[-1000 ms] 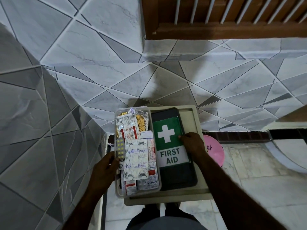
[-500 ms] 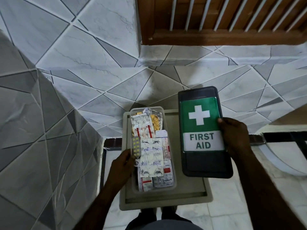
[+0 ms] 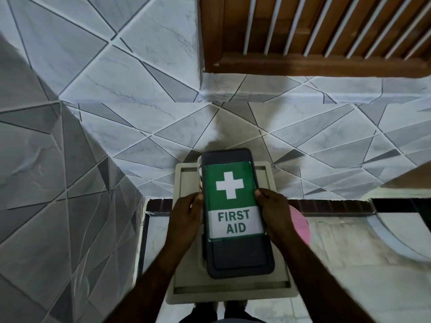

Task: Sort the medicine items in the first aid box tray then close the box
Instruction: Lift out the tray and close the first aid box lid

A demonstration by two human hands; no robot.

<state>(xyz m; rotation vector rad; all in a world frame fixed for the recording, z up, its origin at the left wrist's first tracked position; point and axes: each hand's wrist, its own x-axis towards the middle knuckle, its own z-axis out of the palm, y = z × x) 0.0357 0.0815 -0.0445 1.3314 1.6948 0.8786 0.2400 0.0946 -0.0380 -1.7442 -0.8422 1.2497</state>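
Note:
The dark grey first aid box lid (image 3: 235,252), with a green and white "FIRST AID" label, lies over the clear tray (image 3: 199,176). Only a thin strip of the tray and a hint of its medicine strips shows along the lid's left edge. My left hand (image 3: 184,222) grips the left side, on the tray and the lid edge. My right hand (image 3: 275,213) grips the lid's right edge. Both rest on a beige stool top (image 3: 233,292).
Tiled walls rise close on the left and ahead. A wooden window frame (image 3: 303,66) with white bars is at the upper right. A pink round object (image 3: 300,224) sits on the floor right of the stool. My feet show below the stool.
My right hand has carried the lid from beside the tray, lifted it, and brought it left over the tray, covering the medicine strips. My left hand stays at the tray's left side.

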